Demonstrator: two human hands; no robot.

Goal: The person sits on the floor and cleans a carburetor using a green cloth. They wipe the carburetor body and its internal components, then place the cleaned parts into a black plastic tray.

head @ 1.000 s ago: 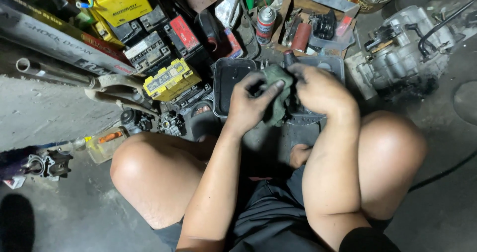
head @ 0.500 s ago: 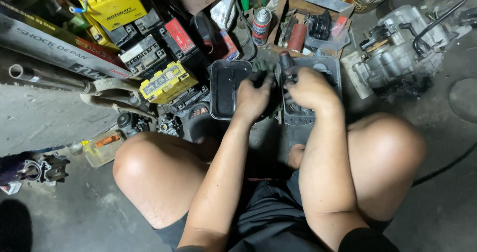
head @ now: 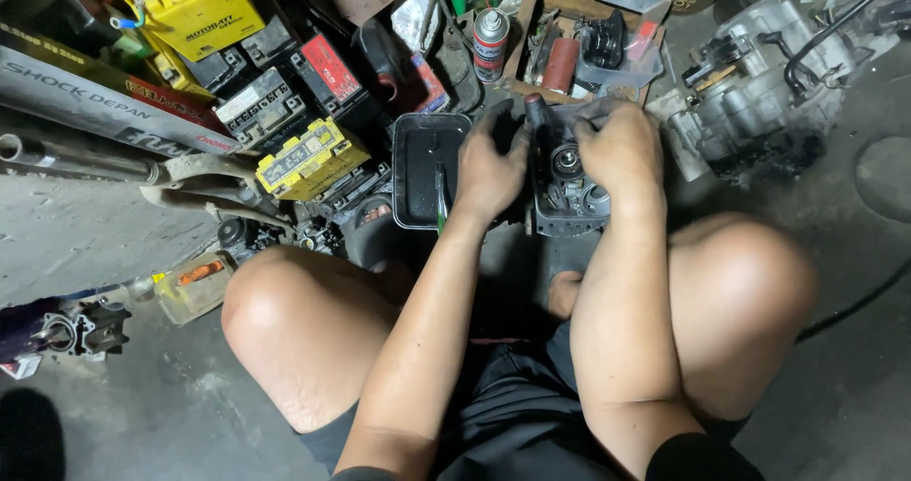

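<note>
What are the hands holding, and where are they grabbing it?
Both hands grip a grey metal engine part. The left hand holds its left side, the right hand its upper right edge.

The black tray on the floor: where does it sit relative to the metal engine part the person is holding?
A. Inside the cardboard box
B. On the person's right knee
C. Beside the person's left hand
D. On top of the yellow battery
C: the black tray lies on the floor right beside the left hand, which with the right hand grips the metal engine part.
</note>
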